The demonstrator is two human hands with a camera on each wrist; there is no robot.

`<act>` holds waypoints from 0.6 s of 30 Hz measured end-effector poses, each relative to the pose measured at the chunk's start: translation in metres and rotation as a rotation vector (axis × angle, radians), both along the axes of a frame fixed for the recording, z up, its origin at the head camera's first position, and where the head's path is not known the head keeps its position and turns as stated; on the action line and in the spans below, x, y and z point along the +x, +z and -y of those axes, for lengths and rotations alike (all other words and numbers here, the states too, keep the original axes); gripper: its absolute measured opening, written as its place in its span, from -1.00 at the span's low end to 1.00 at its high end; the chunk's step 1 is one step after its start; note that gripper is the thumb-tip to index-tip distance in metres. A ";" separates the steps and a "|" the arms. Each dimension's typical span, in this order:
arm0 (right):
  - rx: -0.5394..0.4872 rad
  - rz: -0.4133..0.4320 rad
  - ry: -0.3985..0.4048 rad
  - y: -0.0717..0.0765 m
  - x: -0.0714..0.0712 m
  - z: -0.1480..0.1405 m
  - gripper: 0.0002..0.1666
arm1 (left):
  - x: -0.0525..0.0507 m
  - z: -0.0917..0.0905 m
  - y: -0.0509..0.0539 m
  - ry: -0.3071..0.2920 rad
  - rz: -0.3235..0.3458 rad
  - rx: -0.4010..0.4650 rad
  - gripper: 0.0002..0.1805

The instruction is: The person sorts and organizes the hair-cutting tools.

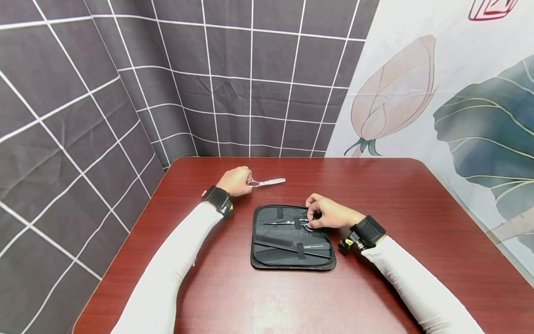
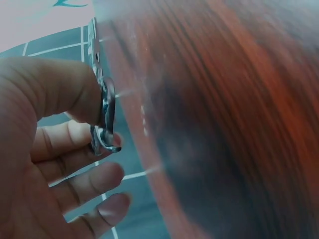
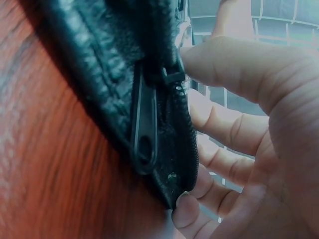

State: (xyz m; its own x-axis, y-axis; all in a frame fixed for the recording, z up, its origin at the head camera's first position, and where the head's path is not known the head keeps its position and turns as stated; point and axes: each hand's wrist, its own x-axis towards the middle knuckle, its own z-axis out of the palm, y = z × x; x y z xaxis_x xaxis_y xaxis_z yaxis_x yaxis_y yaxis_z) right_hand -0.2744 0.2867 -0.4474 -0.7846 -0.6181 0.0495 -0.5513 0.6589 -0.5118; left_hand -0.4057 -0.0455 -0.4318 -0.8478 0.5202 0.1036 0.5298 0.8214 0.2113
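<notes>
My left hand (image 1: 238, 181) holds the thinning scissors (image 1: 269, 182) by their handle above the back left of the table, blades pointing right. In the left wrist view the thumb presses on a metal finger ring (image 2: 107, 112). A black zip case (image 1: 292, 265) lies unfolded on the table. A second pair of scissors (image 1: 279, 222) lies in it, held by an elastic strap, blades pointing left. My right hand (image 1: 331, 212) is over the case's right side, thumb and forefinger pinching the handle of these scissors. Its other fingers are near the case's edge.
A black comb (image 1: 275, 243) sits under a strap in the lower half of the case. The case's zip pull (image 3: 144, 124) hangs beside the right hand. Grid-patterned cloth (image 1: 271, 93) stands behind the red-brown table (image 1: 233, 297).
</notes>
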 end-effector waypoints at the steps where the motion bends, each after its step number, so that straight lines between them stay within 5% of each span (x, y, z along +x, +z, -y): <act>1: 0.001 0.000 0.000 0.000 0.000 0.000 -0.79 | 0.002 0.003 0.001 -0.003 0.002 0.000 -0.87; 18: -0.016 0.010 -0.005 -0.003 -0.002 -0.002 -0.79 | 0.032 0.038 0.010 -0.082 0.079 -0.019 -0.85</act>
